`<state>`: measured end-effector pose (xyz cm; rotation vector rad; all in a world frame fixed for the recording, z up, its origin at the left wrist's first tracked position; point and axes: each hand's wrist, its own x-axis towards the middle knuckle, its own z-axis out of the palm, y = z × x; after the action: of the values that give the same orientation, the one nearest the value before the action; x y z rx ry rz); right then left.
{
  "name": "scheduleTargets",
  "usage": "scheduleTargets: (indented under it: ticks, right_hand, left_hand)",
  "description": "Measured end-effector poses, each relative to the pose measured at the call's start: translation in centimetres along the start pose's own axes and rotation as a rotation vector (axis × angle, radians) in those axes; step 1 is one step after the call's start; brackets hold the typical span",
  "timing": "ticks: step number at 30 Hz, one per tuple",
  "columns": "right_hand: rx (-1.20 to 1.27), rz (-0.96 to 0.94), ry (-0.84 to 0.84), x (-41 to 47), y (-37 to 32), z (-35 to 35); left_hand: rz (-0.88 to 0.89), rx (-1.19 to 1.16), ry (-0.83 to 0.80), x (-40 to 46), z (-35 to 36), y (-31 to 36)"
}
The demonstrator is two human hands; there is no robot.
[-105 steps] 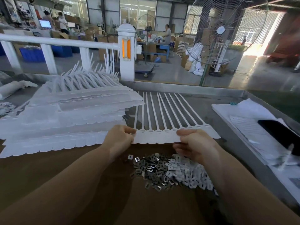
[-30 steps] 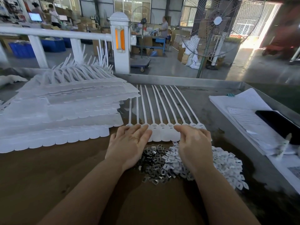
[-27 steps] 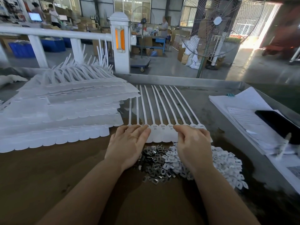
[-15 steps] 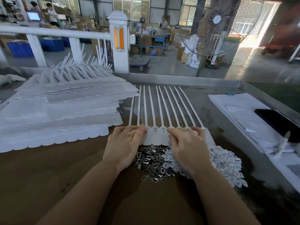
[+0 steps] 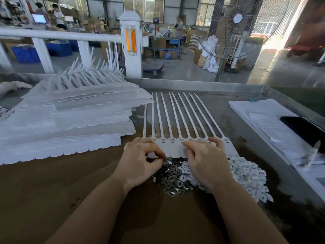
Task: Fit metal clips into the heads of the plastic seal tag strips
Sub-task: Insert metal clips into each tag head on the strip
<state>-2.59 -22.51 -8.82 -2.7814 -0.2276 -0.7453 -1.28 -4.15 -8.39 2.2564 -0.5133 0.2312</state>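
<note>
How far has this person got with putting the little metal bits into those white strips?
Hard to count. A tall stack of white strips lies to the left; whether it is finished cannot be told. In hand: one row of strips, right hand resting on its heads, left hand curled at the pile of metal clips. That large pile suggests plenty remains.

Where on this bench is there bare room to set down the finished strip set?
Bare brown top lies near the left forearm, below the stacked strips. A grey patch lies between the strip set and the papers. It is crowded at the clip pile, where left hand and right hand work.
</note>
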Motion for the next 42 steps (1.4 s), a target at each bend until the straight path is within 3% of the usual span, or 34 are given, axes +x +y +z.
scheduleTargets:
  ticks: [12, 28, 37, 42]
  right_hand:
    - [0.008, 0.000, -0.010, -0.1, 0.1, 0.4]
    - [0.038, 0.012, -0.024, 0.1, 0.1, 0.4]
    - [0.049, 0.009, -0.036, 0.2, 0.1, 0.0]
    - [0.052, 0.006, -0.040, 0.2, 0.2, -0.1]
  left_hand:
    - [0.033, 0.137, -0.105, 0.1, 0.1, 0.1]
    - [-0.053, -0.058, -0.089, 0.5, -0.1, -0.1]
    - [-0.338, -0.326, 0.228, 0.9, -0.2, -0.6]
    - [-0.450, -0.223, 0.305, 1.9, -0.7, -1.5]
